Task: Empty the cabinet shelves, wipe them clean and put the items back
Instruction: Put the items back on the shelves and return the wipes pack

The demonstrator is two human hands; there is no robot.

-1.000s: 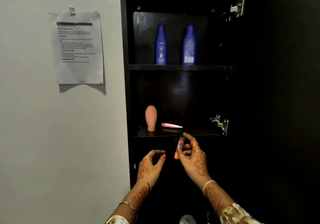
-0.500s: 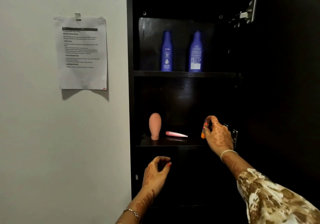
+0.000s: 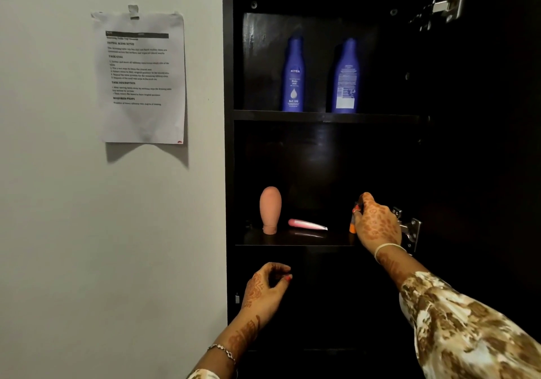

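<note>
In the open dark cabinet, two blue lotion bottles stand on the upper shelf. The lower shelf carries a peach upside-down tube at the left and a pink tube lying flat. My right hand grips a small orange-ended tube, upright, its base at the shelf surface on the right. My left hand hovers below the shelf with loosely curled fingers, holding nothing.
A printed paper sheet is taped to the grey wall left of the cabinet. Metal door hinges stick out on the cabinet's right side, the lower one just behind my right hand.
My right hand carried the orange-ended tube up from below the shelf onto the right part of the lower shelf, lowering it to the surface. The left hand stayed low.
</note>
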